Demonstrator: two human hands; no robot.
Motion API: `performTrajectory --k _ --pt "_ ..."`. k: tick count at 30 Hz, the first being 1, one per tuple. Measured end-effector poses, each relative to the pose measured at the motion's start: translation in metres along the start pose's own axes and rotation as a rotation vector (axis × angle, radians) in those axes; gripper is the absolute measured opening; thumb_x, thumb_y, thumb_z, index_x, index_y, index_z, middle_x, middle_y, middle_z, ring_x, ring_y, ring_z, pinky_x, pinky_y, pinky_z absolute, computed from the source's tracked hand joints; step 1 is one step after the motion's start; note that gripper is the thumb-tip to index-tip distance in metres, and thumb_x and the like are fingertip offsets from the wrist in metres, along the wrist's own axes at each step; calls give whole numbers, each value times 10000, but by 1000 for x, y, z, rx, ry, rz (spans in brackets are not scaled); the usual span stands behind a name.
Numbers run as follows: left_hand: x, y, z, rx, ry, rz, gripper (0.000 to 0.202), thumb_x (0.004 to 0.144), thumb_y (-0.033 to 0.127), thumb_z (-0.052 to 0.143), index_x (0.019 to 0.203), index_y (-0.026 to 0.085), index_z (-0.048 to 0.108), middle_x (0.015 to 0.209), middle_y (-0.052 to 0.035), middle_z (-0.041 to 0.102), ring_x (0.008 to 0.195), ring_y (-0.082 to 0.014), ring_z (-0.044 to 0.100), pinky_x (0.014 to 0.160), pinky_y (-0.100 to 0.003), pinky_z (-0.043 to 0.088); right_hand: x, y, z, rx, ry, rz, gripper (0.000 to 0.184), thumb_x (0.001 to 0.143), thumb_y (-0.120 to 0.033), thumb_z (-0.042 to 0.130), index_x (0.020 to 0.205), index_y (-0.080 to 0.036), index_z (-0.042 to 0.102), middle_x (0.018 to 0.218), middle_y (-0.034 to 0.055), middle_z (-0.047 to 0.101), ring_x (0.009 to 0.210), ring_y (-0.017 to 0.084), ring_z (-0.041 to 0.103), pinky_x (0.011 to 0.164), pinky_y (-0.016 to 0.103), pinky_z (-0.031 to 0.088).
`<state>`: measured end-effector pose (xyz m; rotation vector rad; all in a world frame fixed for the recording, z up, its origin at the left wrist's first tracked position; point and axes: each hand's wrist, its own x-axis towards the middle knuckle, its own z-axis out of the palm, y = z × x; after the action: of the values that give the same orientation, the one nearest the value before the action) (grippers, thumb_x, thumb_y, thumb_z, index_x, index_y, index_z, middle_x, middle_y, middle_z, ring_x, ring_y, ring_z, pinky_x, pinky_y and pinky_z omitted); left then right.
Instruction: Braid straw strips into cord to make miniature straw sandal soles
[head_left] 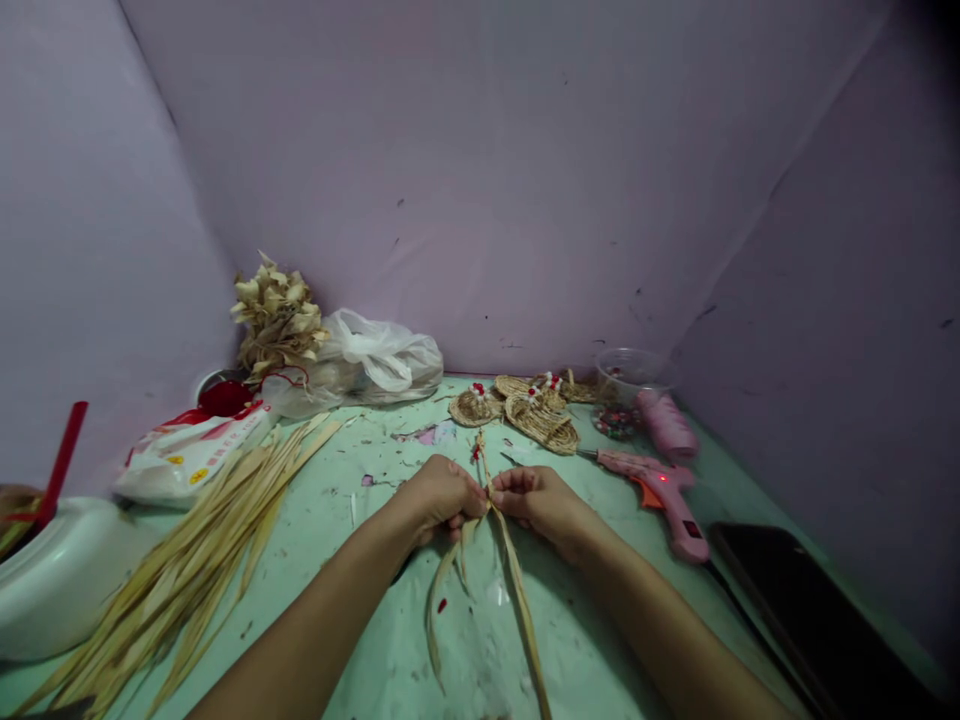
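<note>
My left hand (448,495) and my right hand (541,505) meet over the middle of the table, both with fingers pinched on strips of dried plant fibre (517,580). Between the fingertips the strips come together in a narrow braid (484,460), which runs away from me and has a small red piece near its far end. Loose strip ends hang toward me below both hands. Beyond the braid lie several small woven slippers (541,420) trimmed with red and white beads.
A bundle of long dried strips (195,540) lies left, near a white pot (75,580) and a printed bag (191,455). White plastic bags (382,355) rest at the back. On the right are a pink glue gun (664,485), pink thread spool (667,425), clear tub (634,370) and dark phone (795,590).
</note>
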<state>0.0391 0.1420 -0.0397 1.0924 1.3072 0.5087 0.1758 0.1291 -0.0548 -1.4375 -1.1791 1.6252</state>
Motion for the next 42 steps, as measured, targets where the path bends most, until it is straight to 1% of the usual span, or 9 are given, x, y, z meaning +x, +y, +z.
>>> performTrajectory --k 4,9,12,16,20,26,31,38,42 --pt "-2 1 5 13 0 20 83 491 43 476 470 120 498 364 15 491 246 -40 259 271 -195 263 -1 -1 -1 7 -33 -12 176 551 -221 624 679 -118 562 461 -43 508 381 33 321 393 181 184" --pt "1 -2 3 -51 -93 -17 86 492 47 464 498 124 501 441 -21 563 273 -72 360 311 -220 336 0 0 -5 -21 -50 -11 206 565 -242 617 719 -117 563 433 -57 463 360 28 272 371 185 146" --pt "1 -1 3 40 -70 11 85 505 54 461 464 118 499 382 -9 512 257 -66 329 298 -212 303 1 2 -8 -27 -90 -31 209 571 -234 616 734 -112 566 456 -52 474 362 25 277 366 182 152" --pt "0 2 7 103 64 15 128 514 29 439 458 141 466 259 48 347 242 -68 282 285 -187 236 2 3 -10 -24 -96 -20 196 563 -187 616 737 -114 565 435 -70 442 346 23 271 359 178 155" --pt "1 2 10 75 117 20 133 529 27 434 479 149 449 258 55 331 247 -69 288 292 -183 248 3 4 -9 -14 -92 -30 171 559 -152 611 720 -116 566 446 -66 466 348 22 279 366 177 171" --pt "1 1 8 14 26 -8 76 565 99 477 507 145 460 280 34 391 258 -102 367 314 -222 337 2 2 -6 34 -86 -48 135 531 -98 600 663 -108 572 489 -42 529 413 35 392 425 165 266" --pt "1 0 6 46 14 8 192 578 208 585 469 149 438 268 42 367 246 -92 347 304 -221 319 1 -1 -4 14 -61 -40 139 530 -62 572 656 -116 550 456 -59 500 374 22 335 389 163 225" --pt "1 3 6 95 -9 59 162 559 99 494 415 150 439 255 47 337 246 -70 291 290 -208 291 4 2 -4 -54 -102 -116 177 507 -11 524 641 -126 526 468 -65 493 409 32 385 419 158 278" --pt "4 2 6 146 -25 94 136 539 85 473 417 144 460 261 40 352 251 -78 318 289 -203 285 -1 -2 -2 -55 -144 -55 176 543 -26 480 666 -148 506 438 -62 488 382 64 424 408 183 313"
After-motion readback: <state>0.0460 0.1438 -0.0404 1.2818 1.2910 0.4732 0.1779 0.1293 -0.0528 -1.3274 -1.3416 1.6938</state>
